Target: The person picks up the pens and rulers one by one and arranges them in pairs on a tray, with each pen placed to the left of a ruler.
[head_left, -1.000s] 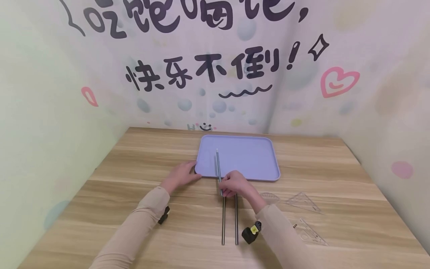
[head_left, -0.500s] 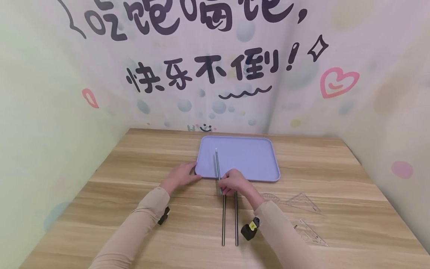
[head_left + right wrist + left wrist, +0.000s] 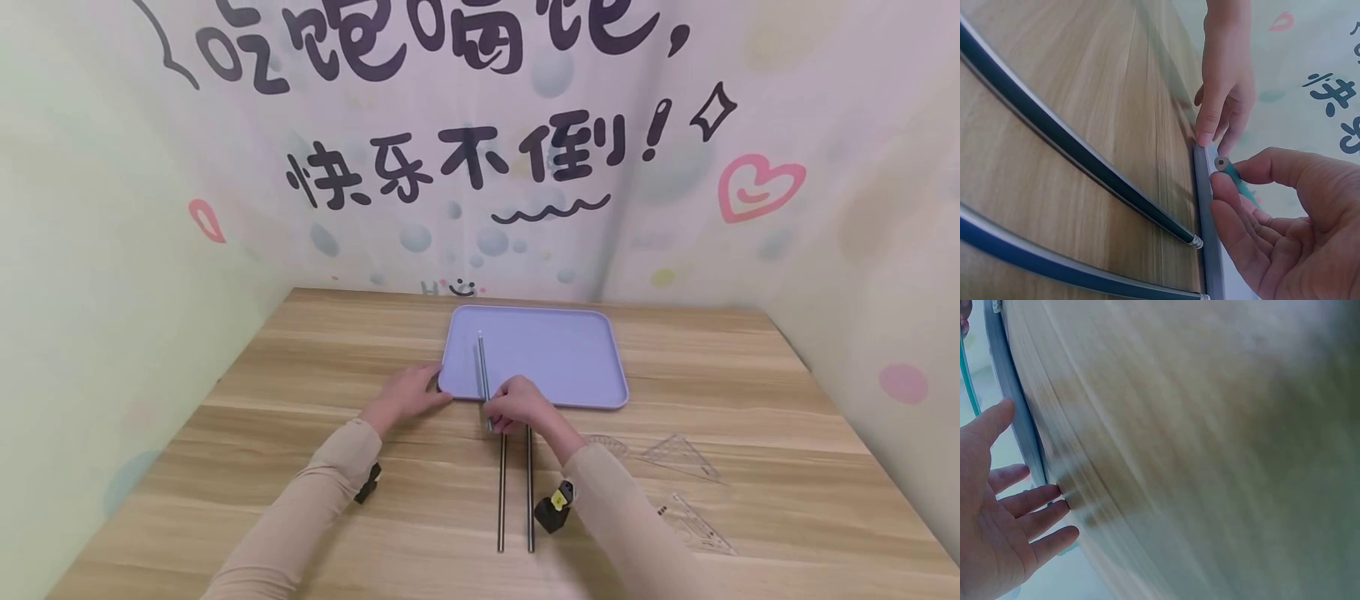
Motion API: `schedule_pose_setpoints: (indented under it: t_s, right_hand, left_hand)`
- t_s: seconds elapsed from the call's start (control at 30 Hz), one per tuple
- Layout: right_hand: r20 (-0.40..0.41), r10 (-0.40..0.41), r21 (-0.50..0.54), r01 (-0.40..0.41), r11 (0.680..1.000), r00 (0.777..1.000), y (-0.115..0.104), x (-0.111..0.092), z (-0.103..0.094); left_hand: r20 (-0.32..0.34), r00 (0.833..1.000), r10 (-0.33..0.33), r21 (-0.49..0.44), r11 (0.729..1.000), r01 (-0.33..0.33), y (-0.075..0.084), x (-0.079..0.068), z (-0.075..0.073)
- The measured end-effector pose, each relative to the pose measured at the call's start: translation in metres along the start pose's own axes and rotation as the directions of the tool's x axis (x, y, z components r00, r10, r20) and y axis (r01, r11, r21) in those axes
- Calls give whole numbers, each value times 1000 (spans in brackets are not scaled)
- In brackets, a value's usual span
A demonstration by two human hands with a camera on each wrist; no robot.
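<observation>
My right hand (image 3: 521, 404) pinches a green unsharpened pencil (image 3: 482, 362) near its bare end, between thumb and fingers. Its lead core shows in the right wrist view, where the pencil (image 3: 1221, 164) points toward the camera. The far part of it overlaps the left side of the lilac tray (image 3: 555, 350) in the head view. At the tray's near left corner, my left hand (image 3: 405, 393) touches the rim with thumb and straight fingers; the left wrist view shows that hand (image 3: 1004, 531) with fingers spread. Two more pencils (image 3: 502, 500) lie side by side before the tray, eraser ends toward it.
Right of the right forearm lie a clear protractor (image 3: 606, 446), a clear set square (image 3: 684, 454) and another clear triangle (image 3: 697, 525). A printed wall (image 3: 480, 242) stands behind the wooden table (image 3: 315, 342). Each wrist carries a black camera (image 3: 553, 510).
The pencil's far end has shifted slightly left over the tray, the right hand moving a little with it. My left hand stays at the tray's corner.
</observation>
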State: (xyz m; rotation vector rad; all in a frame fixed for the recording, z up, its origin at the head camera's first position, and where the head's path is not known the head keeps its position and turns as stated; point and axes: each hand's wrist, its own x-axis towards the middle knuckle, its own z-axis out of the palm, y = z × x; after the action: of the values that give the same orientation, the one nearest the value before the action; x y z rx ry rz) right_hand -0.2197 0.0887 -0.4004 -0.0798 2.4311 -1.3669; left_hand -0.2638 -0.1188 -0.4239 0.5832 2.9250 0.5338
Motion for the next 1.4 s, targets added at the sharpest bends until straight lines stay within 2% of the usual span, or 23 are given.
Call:
schedule_pose_setpoints:
  t_s: [0.27, 0.93, 1.4]
  right_hand:
    - [-7, 13, 23, -12, 1000, 1000, 1, 4, 0]
    - [-10, 51, 66, -50, 997, 999, -2, 14, 1]
    - [2, 48, 99, -48, 994, 999, -9, 20, 5]
  left_hand:
    - [-13, 1000, 19, 9, 1000, -19, -2, 1, 2]
    - [-16, 1000, 11, 9, 1000, -11, -2, 2, 2]
    - [-16, 1000, 7, 3, 1000, -7, -2, 1, 2]
